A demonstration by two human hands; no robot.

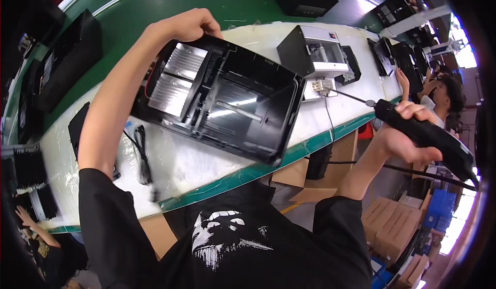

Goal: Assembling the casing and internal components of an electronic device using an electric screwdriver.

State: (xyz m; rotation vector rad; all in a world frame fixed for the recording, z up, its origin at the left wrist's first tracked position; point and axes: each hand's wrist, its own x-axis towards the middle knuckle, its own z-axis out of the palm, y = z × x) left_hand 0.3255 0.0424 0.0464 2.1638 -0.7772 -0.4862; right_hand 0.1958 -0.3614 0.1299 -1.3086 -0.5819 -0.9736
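Observation:
My left hand (187,24) grips the far edge of a black plastic housing (258,66), tilted over the white work surface. Ribbed silver metal plates (175,77) fill the housing's left part; a wide open bay with a shiny floor takes up the right. On the right side, my right hand (405,140) is wrapped round a black electric screwdriver (447,147). Its long thin bit points left, the tip at a small metal block (321,86) on the front of a grey box-shaped screw feeder (326,56). Whether a screw sits on the tip is too small to tell.
The white bench top (191,172) has a green front edge. A bundled black cable (142,154) lies on it, left of the housing. Beyond runs a green conveyor (217,2) carrying black units (67,56). Cardboard boxes (392,224) stand lower right. Co-workers (447,95) are at both sides.

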